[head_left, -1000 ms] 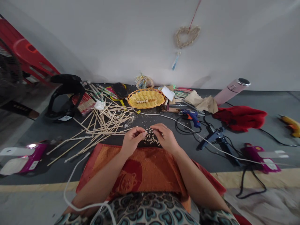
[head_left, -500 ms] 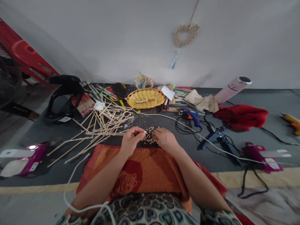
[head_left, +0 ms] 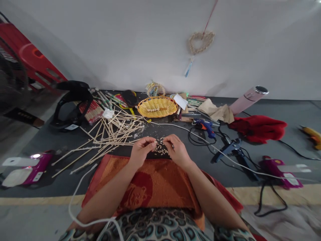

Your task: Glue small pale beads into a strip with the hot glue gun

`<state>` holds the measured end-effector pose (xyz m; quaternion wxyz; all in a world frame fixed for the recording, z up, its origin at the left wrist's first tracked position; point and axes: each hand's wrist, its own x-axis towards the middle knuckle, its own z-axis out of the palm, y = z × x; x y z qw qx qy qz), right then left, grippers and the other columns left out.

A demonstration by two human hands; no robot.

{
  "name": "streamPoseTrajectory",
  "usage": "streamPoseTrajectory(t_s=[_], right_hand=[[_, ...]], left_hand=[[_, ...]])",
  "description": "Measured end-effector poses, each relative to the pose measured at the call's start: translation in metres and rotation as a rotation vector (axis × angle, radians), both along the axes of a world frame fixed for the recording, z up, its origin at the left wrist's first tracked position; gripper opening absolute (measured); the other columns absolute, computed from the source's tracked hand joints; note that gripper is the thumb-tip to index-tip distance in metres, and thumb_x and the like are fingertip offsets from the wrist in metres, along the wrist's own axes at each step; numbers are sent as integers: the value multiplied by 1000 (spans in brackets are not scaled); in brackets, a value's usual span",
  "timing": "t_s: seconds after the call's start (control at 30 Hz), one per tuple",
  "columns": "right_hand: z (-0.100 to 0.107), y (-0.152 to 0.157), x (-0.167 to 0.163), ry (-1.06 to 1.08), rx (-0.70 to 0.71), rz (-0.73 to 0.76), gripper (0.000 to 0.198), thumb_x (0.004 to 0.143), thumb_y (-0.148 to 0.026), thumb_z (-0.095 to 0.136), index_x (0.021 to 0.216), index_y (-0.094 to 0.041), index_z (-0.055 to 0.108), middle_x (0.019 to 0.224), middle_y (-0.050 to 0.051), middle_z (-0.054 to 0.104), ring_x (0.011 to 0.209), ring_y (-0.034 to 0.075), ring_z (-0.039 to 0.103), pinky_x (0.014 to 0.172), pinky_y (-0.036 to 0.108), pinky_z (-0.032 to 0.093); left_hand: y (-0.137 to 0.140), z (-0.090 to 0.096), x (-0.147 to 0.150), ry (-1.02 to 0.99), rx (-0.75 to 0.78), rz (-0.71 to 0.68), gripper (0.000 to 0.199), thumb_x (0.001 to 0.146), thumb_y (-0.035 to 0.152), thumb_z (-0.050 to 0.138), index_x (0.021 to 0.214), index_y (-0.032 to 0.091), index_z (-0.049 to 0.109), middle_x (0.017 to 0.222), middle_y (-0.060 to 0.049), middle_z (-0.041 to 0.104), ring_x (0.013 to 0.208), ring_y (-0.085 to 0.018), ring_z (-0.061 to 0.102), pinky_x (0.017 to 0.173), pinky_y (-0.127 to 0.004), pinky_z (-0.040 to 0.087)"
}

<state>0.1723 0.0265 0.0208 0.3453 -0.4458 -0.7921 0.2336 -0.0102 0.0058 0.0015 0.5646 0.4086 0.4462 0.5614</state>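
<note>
My left hand (head_left: 142, 149) is closed in a pinch, with a small pale wooden piece (head_left: 155, 142) at its thumb and fingertips. Across from it my right hand (head_left: 177, 150) has thumb and fingers curled together at the edge of a scatter of short cut stick pieces (head_left: 161, 151). Whatever its fingertips hold is too small to make out. Under both wrists lies an orange and red towel (head_left: 168, 180). Beyond the hands stands a yellow woven basket (head_left: 167, 103), with a short row of pale pieces (head_left: 152, 109) in it.
Long thin sticks (head_left: 114, 130) lie heaped at left, near a black strapped frame (head_left: 72, 100). At right are a blue glue gun (head_left: 207, 126), a blue cutter (head_left: 233, 150), a red cloth (head_left: 258, 128) and a pink flask (head_left: 248, 99). A white cable (head_left: 175, 125) crosses the table.
My right hand has lifted slightly from the stick pieces, and its thumb now shows. My left hand keeps its pinch nearly in place. The whole view has shifted slightly.
</note>
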Motion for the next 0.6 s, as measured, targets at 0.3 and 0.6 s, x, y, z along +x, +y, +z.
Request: streamPoseTrajectory(t_s=[0.3, 0.6], right_hand=[[-5, -13, -18, 301, -44, 22, 9, 95, -21, 48, 90, -20, 55, 85, 2, 56, 80, 14, 53, 73, 26, 42], [-5, -12, -17, 296, -18, 42, 7, 94, -21, 51, 88, -20, 56, 84, 2, 57, 80, 14, 53, 74, 27, 43]], left_hand=[[-3, 3, 2, 47, 15, -35, 16, 74, 29, 74, 82, 17, 70, 68, 1, 63, 61, -10, 53, 59, -22, 43], [-4, 2, 2, 75, 7, -59, 19, 73, 31, 75, 81, 16, 68, 70, 0, 63, 61, -11, 54, 60, -23, 45]])
